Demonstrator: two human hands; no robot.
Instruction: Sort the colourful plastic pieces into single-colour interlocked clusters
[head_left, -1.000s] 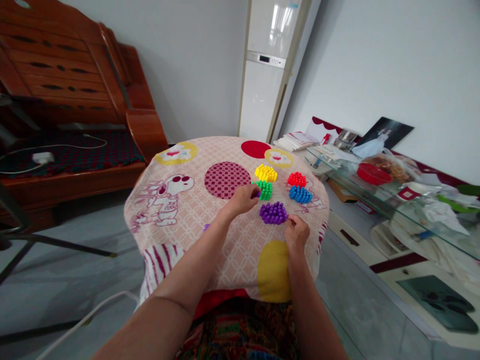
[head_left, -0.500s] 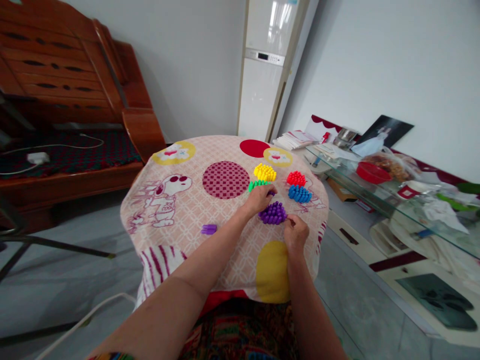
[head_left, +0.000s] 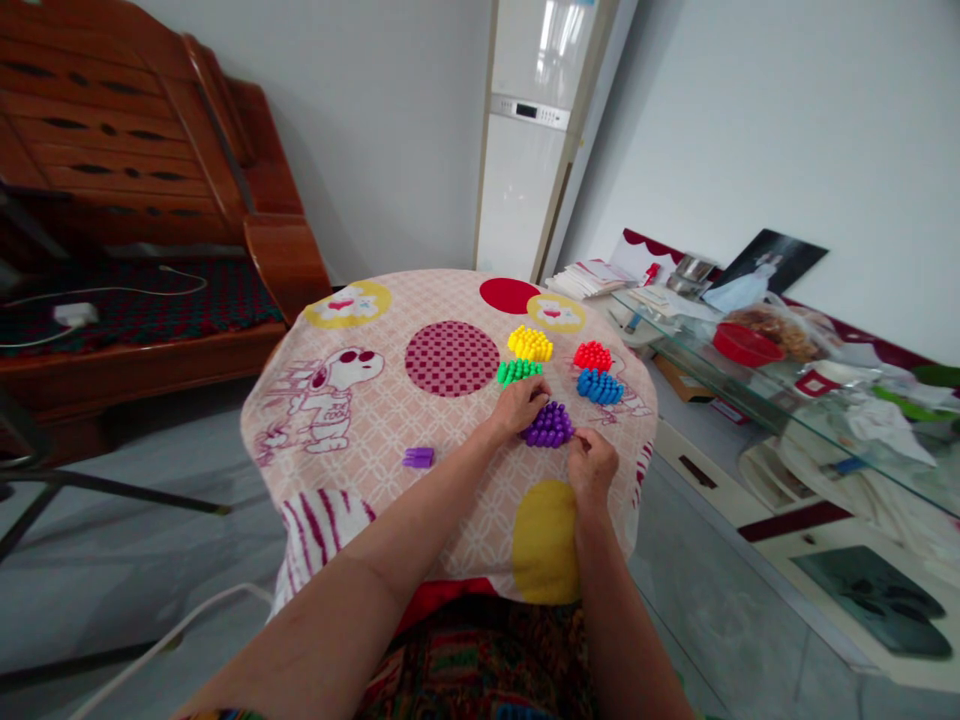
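Observation:
A cluster of small purple plastic pegs (head_left: 550,425) with rounded tops stands on the cloth-covered table (head_left: 390,420). My left hand (head_left: 521,402) is at its upper left edge, fingers pinched together; whatever is in them is hidden. At the cluster's right edge, my right hand (head_left: 594,462) pinches the side of the purple pegs between thumb and finger. Just beyond my left hand is a green cluster (head_left: 519,371). A small loose purple group (head_left: 418,457) lies apart, left of my left forearm.
Yellow (head_left: 530,344), red (head_left: 592,356) and blue (head_left: 599,387) clusters stand farther back on the table. To the right is a glass-topped cabinet (head_left: 795,420) bearing a red bowl (head_left: 748,344), bags and papers. A wooden bench (head_left: 135,360) is at the left.
My left hand has drawn slightly back toward me and turned, uncovering more of the green cluster. A dark purple bit at its fingertips no longer shows. My right hand has stayed in place.

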